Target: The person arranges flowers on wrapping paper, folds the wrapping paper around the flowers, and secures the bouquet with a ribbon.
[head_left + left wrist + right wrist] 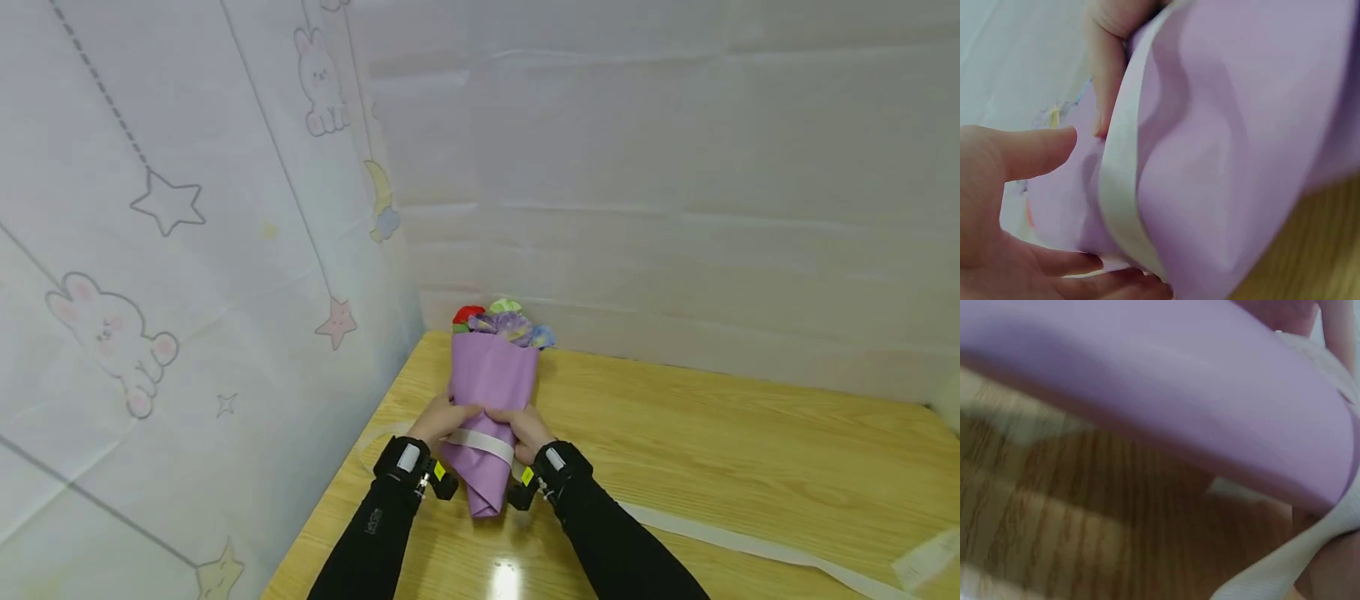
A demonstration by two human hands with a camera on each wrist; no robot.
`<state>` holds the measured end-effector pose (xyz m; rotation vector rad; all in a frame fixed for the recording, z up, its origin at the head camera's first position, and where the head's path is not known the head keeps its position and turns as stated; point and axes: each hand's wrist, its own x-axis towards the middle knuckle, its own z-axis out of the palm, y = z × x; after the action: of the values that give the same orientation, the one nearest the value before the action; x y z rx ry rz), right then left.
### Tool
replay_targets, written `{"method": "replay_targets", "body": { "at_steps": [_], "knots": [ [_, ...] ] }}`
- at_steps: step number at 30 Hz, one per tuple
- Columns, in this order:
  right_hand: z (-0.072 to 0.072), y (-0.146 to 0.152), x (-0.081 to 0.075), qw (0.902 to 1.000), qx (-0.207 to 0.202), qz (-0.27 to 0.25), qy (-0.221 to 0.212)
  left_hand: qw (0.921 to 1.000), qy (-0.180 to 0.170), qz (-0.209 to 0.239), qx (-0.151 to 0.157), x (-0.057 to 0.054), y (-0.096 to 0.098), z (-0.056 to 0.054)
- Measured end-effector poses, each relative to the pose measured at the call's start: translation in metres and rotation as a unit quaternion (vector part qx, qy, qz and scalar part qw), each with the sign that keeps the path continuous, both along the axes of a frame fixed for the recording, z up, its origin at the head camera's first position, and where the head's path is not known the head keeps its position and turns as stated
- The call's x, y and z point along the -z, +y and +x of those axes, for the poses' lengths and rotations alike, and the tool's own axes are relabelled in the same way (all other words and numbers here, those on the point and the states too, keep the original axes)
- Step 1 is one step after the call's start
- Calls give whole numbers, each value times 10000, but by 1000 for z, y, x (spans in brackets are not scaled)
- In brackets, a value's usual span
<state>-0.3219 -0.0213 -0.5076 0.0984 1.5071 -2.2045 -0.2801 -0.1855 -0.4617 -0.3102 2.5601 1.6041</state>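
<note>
A bouquet [493,375] wrapped in purple paper lies on the wooden table, its red, green, purple and blue flowers [512,325] pointing to the far wall. Around the lower wrapping runs a pale ribbon [482,442]. My left hand [441,419] holds the bouquet from the left, thumb above and fingers along its underside. From the right, my right hand [528,429] grips it, thumb pressing on the paper just above the ribbon. In the right wrist view, the ribbon [1279,565] passes by the right fingers; its far side is hidden behind the wrapping.
A long pale ribbon tail [720,536] trails across the table [712,433] to the right, and a loop of ribbon [375,433] lies left of the left hand. A printed wall covering [247,375] borders the left edge; a plain one [660,208] stands behind.
</note>
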Motion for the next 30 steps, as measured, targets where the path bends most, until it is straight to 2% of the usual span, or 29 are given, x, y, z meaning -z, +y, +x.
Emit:
{"method": "replay_targets", "body": {
  "at_steps": [3,5,8,10,13,16,19,22,25,28,30],
  "knots": [
    [1,6,-16,9988,20,-260,420,9985,369,403,19,-12,5,1],
    [3,10,-28,9964,94,-236,813,9981,562,227,83,-20,8,5],
    [4,15,-43,9882,260,189,1499,9977,630,-113,239,-26,11,10],
    [5,17,-52,9799,320,580,1883,9975,606,-170,308,-28,14,12],
    [7,20,-60,9713,376,808,2206,9963,765,271,288,-30,18,10],
    [7,27,-65,9740,458,495,2163,9893,1002,1028,274,-33,28,5],
    [5,41,-69,9802,666,-95,1864,9800,1280,1492,318,-37,46,4],
    [4,60,-74,9823,946,-466,1547,9775,1567,1324,491,-37,70,6],
    [3,82,-76,9823,1238,-596,1272,9795,1815,687,536,-32,93,8],
    [2,103,-76,9816,1426,-740,1030,9814,1784,149,692,-24,113,12],
    [3,116,-75,9814,1447,-842,940,9829,1543,264,972,-19,125,14]
  ]
}}
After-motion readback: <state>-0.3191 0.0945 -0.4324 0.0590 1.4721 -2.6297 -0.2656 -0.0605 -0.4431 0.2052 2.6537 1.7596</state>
